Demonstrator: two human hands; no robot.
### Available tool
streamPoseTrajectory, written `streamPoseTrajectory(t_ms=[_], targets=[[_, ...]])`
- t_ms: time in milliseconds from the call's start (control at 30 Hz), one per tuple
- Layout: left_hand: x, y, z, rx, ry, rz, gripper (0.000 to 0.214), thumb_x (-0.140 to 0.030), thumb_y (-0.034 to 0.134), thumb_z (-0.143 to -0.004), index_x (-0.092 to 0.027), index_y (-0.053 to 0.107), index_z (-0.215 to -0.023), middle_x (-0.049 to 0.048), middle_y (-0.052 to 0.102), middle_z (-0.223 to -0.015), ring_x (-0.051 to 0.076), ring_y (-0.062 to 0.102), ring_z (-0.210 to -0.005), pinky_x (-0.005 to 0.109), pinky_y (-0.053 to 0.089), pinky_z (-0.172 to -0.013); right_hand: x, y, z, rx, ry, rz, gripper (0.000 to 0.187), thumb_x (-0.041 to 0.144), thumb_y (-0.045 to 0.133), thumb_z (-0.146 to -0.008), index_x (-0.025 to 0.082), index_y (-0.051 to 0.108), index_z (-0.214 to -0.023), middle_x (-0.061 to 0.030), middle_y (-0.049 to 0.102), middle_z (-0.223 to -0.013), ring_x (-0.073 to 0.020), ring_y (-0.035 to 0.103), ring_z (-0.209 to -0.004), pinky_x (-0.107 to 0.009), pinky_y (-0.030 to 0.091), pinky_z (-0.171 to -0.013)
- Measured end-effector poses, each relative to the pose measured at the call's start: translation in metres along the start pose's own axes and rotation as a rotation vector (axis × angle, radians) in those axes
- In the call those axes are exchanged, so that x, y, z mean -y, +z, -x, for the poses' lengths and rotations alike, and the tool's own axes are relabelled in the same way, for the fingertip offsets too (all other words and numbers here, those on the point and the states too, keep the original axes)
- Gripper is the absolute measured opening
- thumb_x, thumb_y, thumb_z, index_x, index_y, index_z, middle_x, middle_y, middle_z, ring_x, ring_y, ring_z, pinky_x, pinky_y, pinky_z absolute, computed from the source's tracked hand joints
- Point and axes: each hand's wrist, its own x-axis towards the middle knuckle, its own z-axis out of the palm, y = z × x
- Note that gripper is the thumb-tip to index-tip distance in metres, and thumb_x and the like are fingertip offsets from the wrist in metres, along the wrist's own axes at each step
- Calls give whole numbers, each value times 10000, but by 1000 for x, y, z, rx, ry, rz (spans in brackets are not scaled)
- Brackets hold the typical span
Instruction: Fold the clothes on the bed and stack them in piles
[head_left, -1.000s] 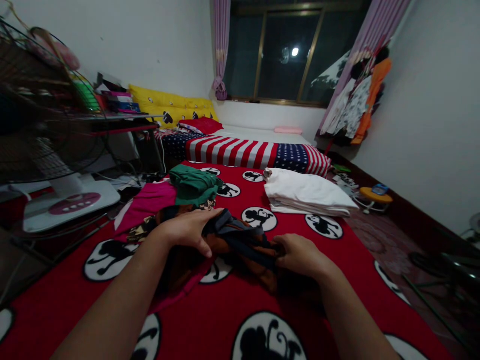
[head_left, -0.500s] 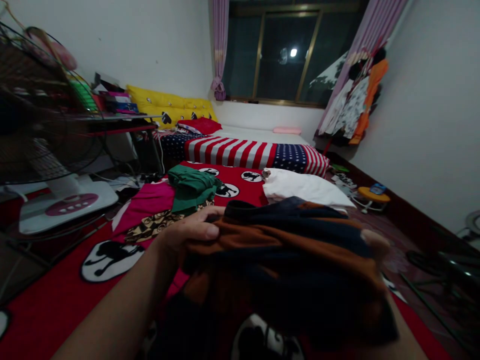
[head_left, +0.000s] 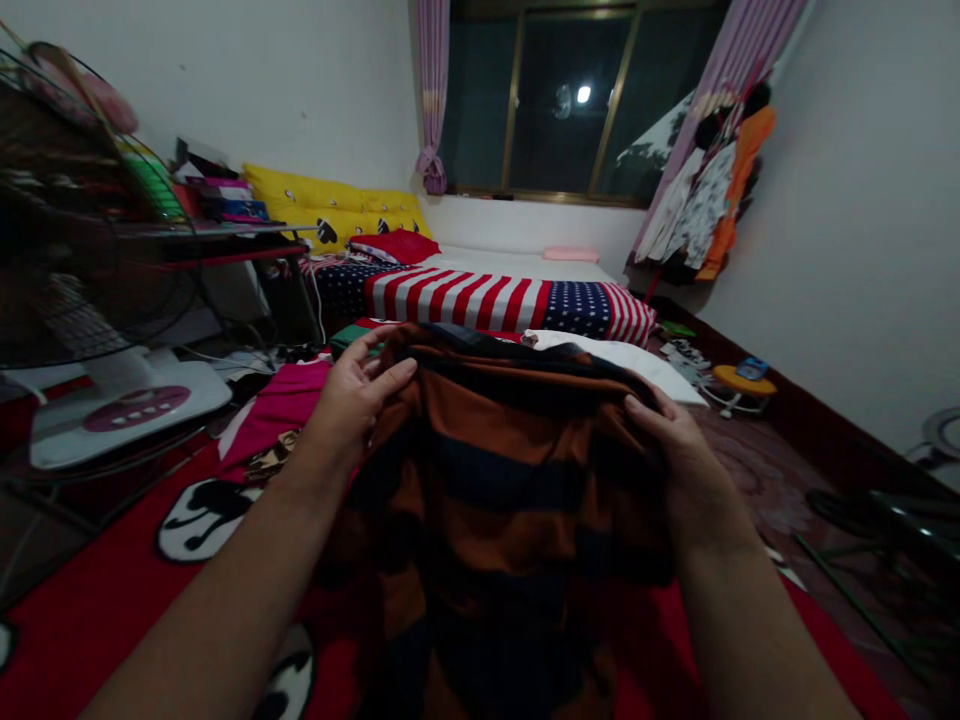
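Hanging from both hands [head_left: 356, 398] [head_left: 679, 432], the earlier bunched striped garment [head_left: 502, 470] is spread.

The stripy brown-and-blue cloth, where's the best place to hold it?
Probably pinch the stripy cloth at both ends of its top edge, one hand from each side: that edge runs between the left hand and right hand, and the rest hangs below.

Striped garment [head_left: 502, 460] kinda blocks parts of the green cloth [head_left: 348, 340] and white cloth [head_left: 649, 368], plus some right hand [head_left: 686, 440] fingers; its bottom runs off-frame, and the fan [head_left: 97, 340] gets cropped at left.
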Motion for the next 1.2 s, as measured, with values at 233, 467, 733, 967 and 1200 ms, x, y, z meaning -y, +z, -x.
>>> streamPoseTrajectory(t_ms=[233,467,733,967,1200], targets=[[35,-3,-9,-68,182,-350,505,-369,714,-665,-215,609,-1135,107,470,-1385,281,468,-1272,395,434,-1020,-45,5,-11,-56,18,145,980,548,662,-756,382,42,-1495,-114,141,-1580,-244,301,-1398,-405,410,-1043],[23,14,15,404,-53,-592,398,-539,600,-770,-149,685,-766,68,696,-682,185,641,-576,251,489,-540,-39,12,-6,-56,29,211,537,497,726,-678,158,636,-1084,-131,675,-1131,-259,635,-1048,-399,497,-924],[18,24,58,881,-260,-1016,487,-605,617,-708,-196,556,-450,37,578,-444,170,539,-409,233,322,-426,-32,6,-1,133,43,833,283,356,627,-751,149,720,-921,-91,727,-910,-238,674,-833,-312,514,-693],[27,12,89,974,-181,-1162,231,-382,701,-660,-202,587,-570,25,629,-622,194,590,-610,242,334,-528,-14,16,5,135,10,950,262,367,634,-769,189,731,-936,-61,720,-889,-226,655,-804,-300,475,-667],[29,-9,82,475,-374,-431,306,-457,680,-687,-191,530,-707,-36,555,-592,120,519,-512,212,367,-488,-8,21,8,117,-42,882,227,345,625,-771,196,739,-900,-45,725,-832,-207,647,-730,-302,465,-664]])
